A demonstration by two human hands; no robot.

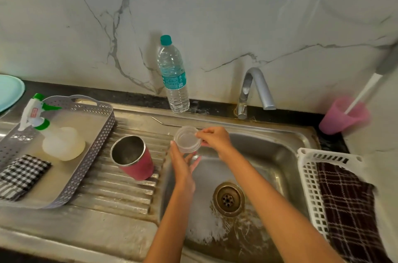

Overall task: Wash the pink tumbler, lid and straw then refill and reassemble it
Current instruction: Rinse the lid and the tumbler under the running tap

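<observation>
The steel sink (pixel 269 155) is a rounded basin, wet and scuffed, with a brass-coloured round drain (pixel 228 199) in its floor. Both hands meet above its left rear corner on the lid (pixel 187 139), a clear plastic disc with a threaded rim. The left hand (pixel 183 168) cradles it from beneath, thumb against its side, while the right hand (pixel 215 140) pinches its far rim.

Just left of them, the tumbler (pixel 140 166) stands open on the ribbed steel drainboard (pixel 120 194), pink outside and bare metal inside. Further left, a grey perforated plastic tray (pixel 91 155) holds a cloudy spray bottle (pixel 62 144) and a folded checked cloth (pixel 21 174). At the right, a white slotted basket (pixel 310 176) carries a dark plaid cloth (pixel 349 202).

Behind the lid, the thin metal straw (pixel 165 123) lies flat on the drainboard. By the marble wall stand a ridged clear bottle (pixel 173 77), a curved metal tap (pixel 256 88) and a pink plastic cup (pixel 342 116).
</observation>
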